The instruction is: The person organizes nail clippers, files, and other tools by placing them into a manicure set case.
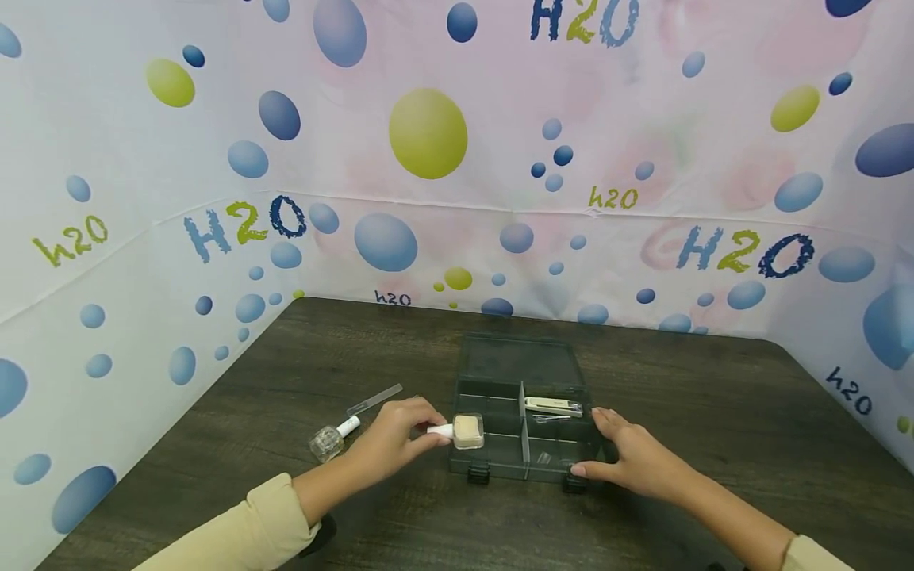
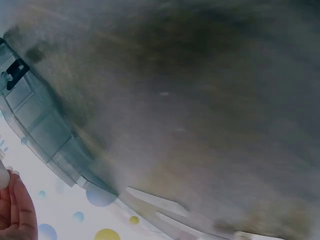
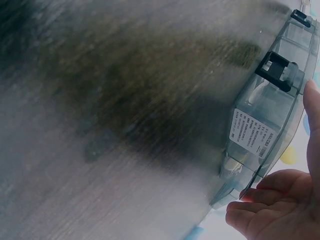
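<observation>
My left hand [image 1: 396, 436] pinches the white cap of a nail polish bottle [image 1: 468, 431] with beige polish, held over the left part of a dark see-through compartment box [image 1: 500, 474]. The box lies with its lid [image 1: 521, 358] swung back. Around the box's right end is my right hand [image 1: 639, 456], thumb by the front latch and fingers at the side wall. In the back right compartment lies a nail clipper [image 1: 553, 407], with thin metal pieces [image 1: 551, 418] beside it. Small clear bits [image 1: 544, 457] lie in the front right compartment.
Left of the box, a second nail polish bottle [image 1: 327, 443], clear with a white cap, lies on its side on the dark wooden table [image 1: 700, 396]. Behind it is a flat see-through strip [image 1: 374, 399]. A printed curtain [image 1: 500, 159] borders the table's back and sides.
</observation>
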A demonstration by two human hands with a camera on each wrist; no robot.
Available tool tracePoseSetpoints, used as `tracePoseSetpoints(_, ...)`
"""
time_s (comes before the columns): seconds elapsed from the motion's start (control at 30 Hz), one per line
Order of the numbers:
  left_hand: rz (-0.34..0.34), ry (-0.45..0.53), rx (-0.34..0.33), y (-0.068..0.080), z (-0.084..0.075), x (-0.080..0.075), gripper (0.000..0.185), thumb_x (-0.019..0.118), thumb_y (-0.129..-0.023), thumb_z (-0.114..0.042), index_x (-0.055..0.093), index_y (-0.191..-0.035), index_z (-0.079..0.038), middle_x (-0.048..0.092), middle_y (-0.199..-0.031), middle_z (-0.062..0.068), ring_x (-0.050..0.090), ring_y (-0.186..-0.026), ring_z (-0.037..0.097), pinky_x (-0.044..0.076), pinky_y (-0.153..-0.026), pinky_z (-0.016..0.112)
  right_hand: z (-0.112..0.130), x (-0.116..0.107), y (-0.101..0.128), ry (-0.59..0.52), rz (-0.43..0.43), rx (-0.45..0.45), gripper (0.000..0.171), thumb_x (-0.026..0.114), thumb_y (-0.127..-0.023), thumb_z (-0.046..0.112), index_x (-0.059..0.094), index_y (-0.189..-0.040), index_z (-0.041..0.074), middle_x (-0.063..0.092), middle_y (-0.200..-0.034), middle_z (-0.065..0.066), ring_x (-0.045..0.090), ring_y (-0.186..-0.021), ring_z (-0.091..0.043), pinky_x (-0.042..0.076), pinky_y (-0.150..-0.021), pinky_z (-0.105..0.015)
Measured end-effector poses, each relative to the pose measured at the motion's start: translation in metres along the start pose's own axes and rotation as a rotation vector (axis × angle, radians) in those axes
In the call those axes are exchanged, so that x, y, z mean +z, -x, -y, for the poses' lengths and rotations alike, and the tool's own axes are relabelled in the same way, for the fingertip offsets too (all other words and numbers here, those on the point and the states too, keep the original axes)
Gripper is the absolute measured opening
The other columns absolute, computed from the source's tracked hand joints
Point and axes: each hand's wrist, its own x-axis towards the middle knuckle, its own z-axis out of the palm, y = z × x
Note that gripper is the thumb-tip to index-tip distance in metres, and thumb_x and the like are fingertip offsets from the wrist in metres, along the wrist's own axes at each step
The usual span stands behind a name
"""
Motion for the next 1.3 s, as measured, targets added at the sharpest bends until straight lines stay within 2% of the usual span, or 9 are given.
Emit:
tracePoseSetpoints(0.1,-0.001,-0.009,0.026,-0.007,-0.001,0.005,0.011,0.071,-0.080,-0.013,0.069,-0.085,-0.003,0.065,-0.080,0.004,0.058,-0.069,0.007,0.050,-0.062,0.014,0.000,0.000,0.000,0.003,-0.001,-0.004,0.101,0.067,-0.075,0.056,0.030,-0.138,-0.015,0.030,-0.141,-0.037,0.030,-0.129,-0.053,0.038,-0.096,-0.062)
tracePoseSetpoints(0.23,0.022,-0.018,0.025,-0.014,-0.003,0.011,0.013,0.070,-0.080,-0.014,0.070,-0.086,-0.002,0.065,-0.081,0.004,0.058,-0.069,0.008,0.050,-0.062,0.014,0.001,0.000,0.000,0.003,-0.001,-0.007,0.101,0.067,-0.075,0.055,0.030,-0.138,-0.015,0.030,-0.141,-0.037,0.031,-0.129,-0.053,0.038,-0.095,-0.062)
tracePoseSetpoints(0.47,0.127,-0.065,-0.006,-0.028,-0.011,0.019,0.014,0.069,-0.081,-0.015,0.070,-0.087,-0.002,0.065,-0.081,0.005,0.052,-0.067,0.005,0.043,-0.057,0.013,0.002,0.000,0.000,0.017,0.007,0.006,0.101,0.067,-0.075,0.056,0.031,-0.138,-0.014,0.030,-0.141,-0.037,0.033,-0.128,-0.052,0.040,-0.094,-0.061)
tracePoseSetpoints(0.73,0.256,-0.173,-0.044,-0.039,-0.019,0.028,0.014,0.068,-0.081,-0.015,0.071,-0.087,-0.002,0.066,-0.083,0.006,0.060,-0.074,0.013,0.048,-0.062,0.016,0.002,0.000,0.000,0.018,0.004,0.003,0.101,0.067,-0.075,0.057,0.031,-0.138,-0.014,0.029,-0.141,-0.037,0.034,-0.126,-0.053,0.042,-0.093,-0.060)
tracePoseSetpoints(0.83,0.303,-0.232,-0.047,-0.042,-0.020,0.033,0.014,0.068,-0.081,-0.016,0.072,-0.085,-0.003,0.065,-0.082,0.004,0.061,-0.074,0.012,0.049,-0.062,0.015,0.001,0.000,0.000,0.014,0.008,0.001,0.101,0.067,-0.075,0.056,0.031,-0.138,-0.015,0.029,-0.141,-0.037,0.034,-0.127,-0.053,0.042,-0.093,-0.060)
tracePoseSetpoints(1.03,0.378,-0.382,-0.070,-0.051,-0.026,0.038,0.016,0.069,-0.081,-0.018,0.069,-0.068,-0.009,0.058,-0.068,-0.001,0.046,-0.059,0.003,0.040,-0.053,0.013,0.001,-0.001,0.000,0.016,0.008,-0.008,0.101,0.067,-0.075,0.056,0.031,-0.137,-0.015,0.030,-0.141,-0.038,0.033,-0.127,-0.052,0.041,-0.093,-0.060)
tracePoseSetpoints(1.13,0.398,-0.389,-0.101,-0.054,-0.029,0.040,0.022,0.069,-0.082,-0.017,0.064,-0.061,-0.010,0.054,-0.065,-0.003,0.039,-0.056,0.003,0.035,-0.051,0.014,0.001,-0.002,0.000,0.016,0.010,-0.007,0.101,0.067,-0.075,0.056,0.031,-0.137,-0.015,0.029,-0.141,-0.037,0.033,-0.128,-0.052,0.041,-0.094,-0.060)
tracePoseSetpoints(1.3,0.401,-0.357,-0.183,-0.059,-0.031,0.042,0.031,0.070,-0.082,-0.016,0.057,-0.055,-0.012,0.050,-0.058,-0.005,0.035,-0.052,0.003,0.033,-0.048,0.015,0.001,-0.001,0.000,0.015,0.013,0.003,0.101,0.067,-0.075,0.056,0.031,-0.138,-0.014,0.029,-0.141,-0.037,0.032,-0.128,-0.053,0.040,-0.094,-0.061)
